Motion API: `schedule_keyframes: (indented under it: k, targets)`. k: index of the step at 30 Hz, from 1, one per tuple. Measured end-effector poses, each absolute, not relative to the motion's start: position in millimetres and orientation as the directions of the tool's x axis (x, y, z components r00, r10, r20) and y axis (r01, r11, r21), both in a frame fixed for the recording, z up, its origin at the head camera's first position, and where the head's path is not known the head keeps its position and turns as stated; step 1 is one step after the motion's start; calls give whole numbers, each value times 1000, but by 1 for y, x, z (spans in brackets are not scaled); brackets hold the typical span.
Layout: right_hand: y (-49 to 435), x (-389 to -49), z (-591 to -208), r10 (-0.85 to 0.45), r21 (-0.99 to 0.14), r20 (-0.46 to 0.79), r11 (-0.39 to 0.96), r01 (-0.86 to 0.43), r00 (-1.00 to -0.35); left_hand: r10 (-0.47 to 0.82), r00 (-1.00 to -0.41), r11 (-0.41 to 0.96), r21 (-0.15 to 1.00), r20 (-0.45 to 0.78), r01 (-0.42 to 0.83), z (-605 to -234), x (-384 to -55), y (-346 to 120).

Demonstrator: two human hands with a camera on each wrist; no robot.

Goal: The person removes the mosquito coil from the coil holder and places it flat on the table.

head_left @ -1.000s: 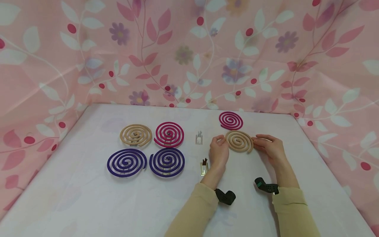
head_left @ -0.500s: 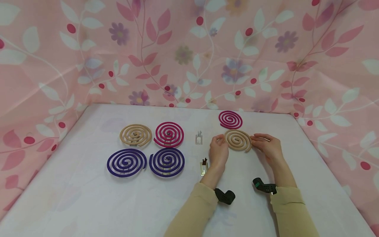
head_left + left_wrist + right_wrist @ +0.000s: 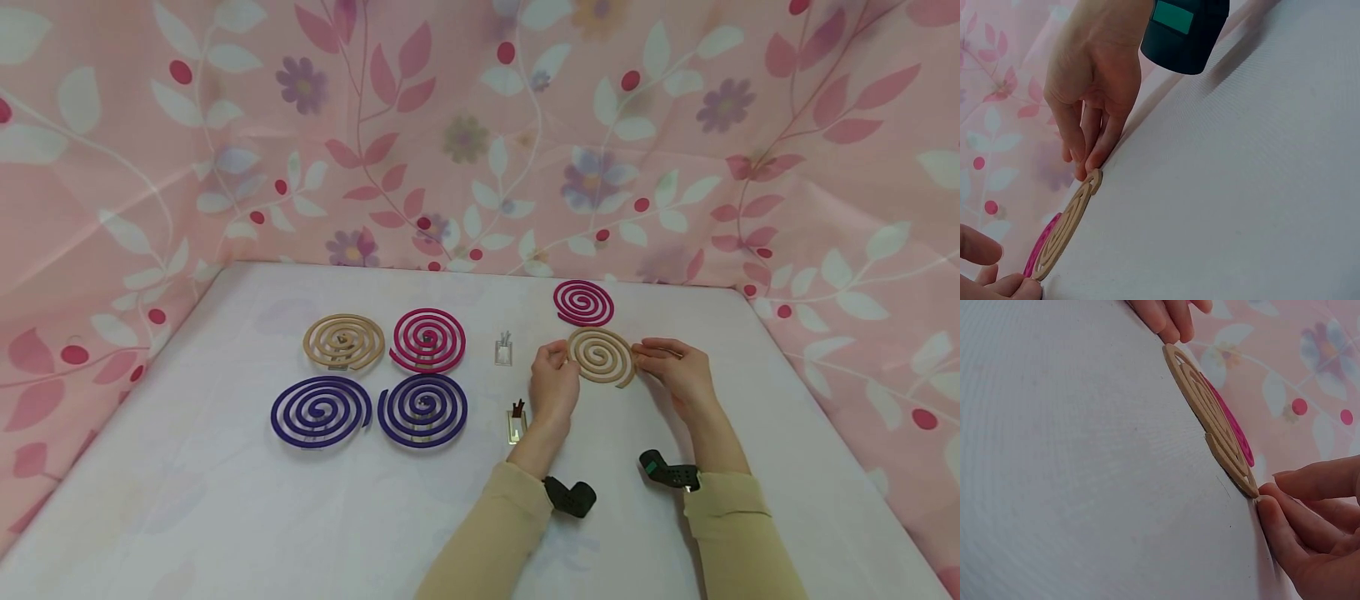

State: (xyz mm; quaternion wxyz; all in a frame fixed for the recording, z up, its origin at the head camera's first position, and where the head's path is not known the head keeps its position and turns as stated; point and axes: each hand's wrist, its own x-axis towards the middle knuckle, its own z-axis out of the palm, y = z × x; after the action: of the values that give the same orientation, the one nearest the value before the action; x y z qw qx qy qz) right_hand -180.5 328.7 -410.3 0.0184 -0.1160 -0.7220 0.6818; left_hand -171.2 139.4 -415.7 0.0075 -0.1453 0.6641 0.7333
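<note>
A tan mosquito coil (image 3: 601,356) lies flat between my hands on the right half of the table, on or just above the cloth; which one, I cannot tell. My left hand (image 3: 555,387) pinches its left edge with the fingertips. On the opposite edge, my right hand (image 3: 681,375) pinches the rim between thumb and fingers, seen closer in the right wrist view, where the coil (image 3: 1210,412) appears nearly edge-on. Just behind it lies a magenta coil (image 3: 583,302). Left of my left hand stand a silver metal coil stand (image 3: 504,352) and a gold-coloured one (image 3: 517,424), partly behind my wrist.
On the left, several coils sit over metal stands: a tan coil (image 3: 343,342), a magenta coil (image 3: 427,341) and two purple coils, one left (image 3: 322,412) and one right (image 3: 422,411). A pink floral curtain (image 3: 465,142) hangs behind the white-covered table (image 3: 300,525).
The tan coil and my right hand have shifted slightly left. The coil has turned a little, its outer end moving left. The magenta coil behind has edged back slightly.
</note>
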Motion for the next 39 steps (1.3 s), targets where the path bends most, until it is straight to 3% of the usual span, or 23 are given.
schedule_keyframes:
  k: [16, 20, 24, 28, 34, 39]
  targets:
    - [328, -180, -408, 200, -982, -152, 80, 171, -968, -179, -955, -131, 968, -236, -215, -417, -174, 140]
    - [327, -179, -403, 219, -968, -137, 179, 177, -966, -151, -963, -139, 969, -225, -205, -416, -172, 139]
    - [318, -176, -391, 231, -960, -57, 256, 117, -971, -39, -981, -160, 971, -188, -180, -408, -164, 131]
    - [298, -171, -374, 207, -989, 7, 148, 24, -978, 115, -986, -208, 967, -125, -147, -395, -150, 107]
    - [261, -163, -356, 142, -999, 53, 6, -53, -988, 328, -939, -314, 926, -100, -208, -376, -132, 47]
    - [232, -159, -351, 84, -999, 29, -27, -31, -996, 376, -922, -276, 939, -90, -205, -372, -123, -13]
